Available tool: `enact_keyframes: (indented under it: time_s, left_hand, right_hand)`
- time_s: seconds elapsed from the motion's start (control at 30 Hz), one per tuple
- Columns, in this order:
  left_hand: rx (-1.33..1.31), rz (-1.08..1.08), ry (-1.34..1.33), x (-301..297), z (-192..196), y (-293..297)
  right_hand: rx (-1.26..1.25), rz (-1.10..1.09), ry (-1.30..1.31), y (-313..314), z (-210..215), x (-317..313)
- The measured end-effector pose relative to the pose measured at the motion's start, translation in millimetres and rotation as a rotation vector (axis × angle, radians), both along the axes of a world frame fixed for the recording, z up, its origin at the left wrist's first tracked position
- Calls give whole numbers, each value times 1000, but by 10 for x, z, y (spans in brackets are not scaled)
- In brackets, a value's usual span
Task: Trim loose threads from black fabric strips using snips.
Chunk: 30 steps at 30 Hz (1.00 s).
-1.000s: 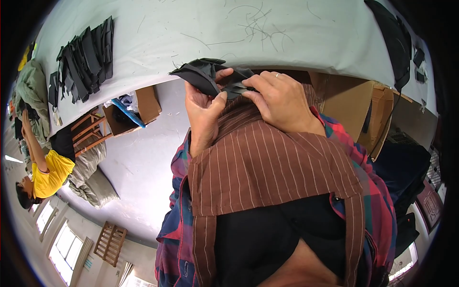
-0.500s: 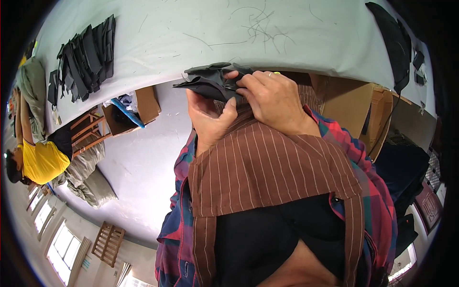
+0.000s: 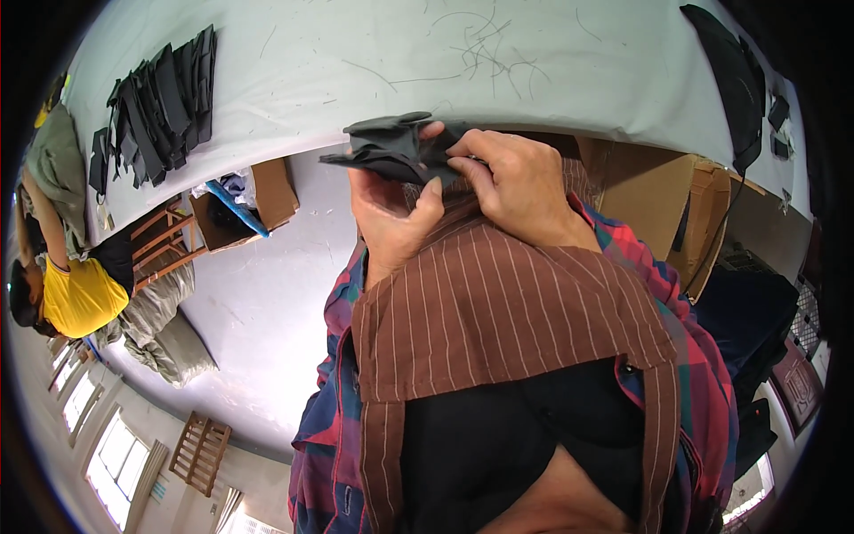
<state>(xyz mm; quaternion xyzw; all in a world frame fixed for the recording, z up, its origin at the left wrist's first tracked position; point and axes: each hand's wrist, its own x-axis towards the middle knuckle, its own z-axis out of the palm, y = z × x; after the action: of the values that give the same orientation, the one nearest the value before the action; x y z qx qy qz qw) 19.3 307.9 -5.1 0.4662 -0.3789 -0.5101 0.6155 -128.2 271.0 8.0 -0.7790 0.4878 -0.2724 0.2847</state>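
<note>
A folded piece of black fabric is held between my two hands at the table's near edge, just above my striped apron. My left hand grips it from below, thumb pointing up and a fingertip showing through the folds. With thumb and forefinger, my right hand pinches the fabric's right side. What lies between those fingertips is too small to make out apart from the cloth. Loose dark threads lie on the white-covered table beyond my hands.
A row of black fabric pieces lies at the table's left. A dark item with a cord is at far right. Cardboard boxes stand under the table. A person in yellow works at the left beside a wooden stool.
My right hand has shifted slightly to the right, its fingertips drawing together at the fabric's edge. The fabric has opened a little over my left fingers. The person in yellow has moved an arm.
</note>
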Motion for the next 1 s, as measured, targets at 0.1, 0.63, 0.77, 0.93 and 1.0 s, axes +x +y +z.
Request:
enact_keyframes:
  time_s: [0.1, 0.63, 0.77, 0.93, 1.0]
  left_hand:
    - [-6, 24, 56, -2, -22, -15]
    - [195, -43, 379, 140, 27, -85]
    - [238, -148, 398, 241, -79, -57]
    - [325, -225, 543, 230, 45, -85]
    - [353, -271, 510, 279, 43, -87]
  right_hand:
    - [19, -17, 14, -10, 0, -6]
    - [360, -62, -191, -33, 56, -152]
    - [347, -68, -213, -28, 5, -171]
    - [305, -70, -223, -25, -48, -216]
    - [370, -89, -226, -23, -53, -250]
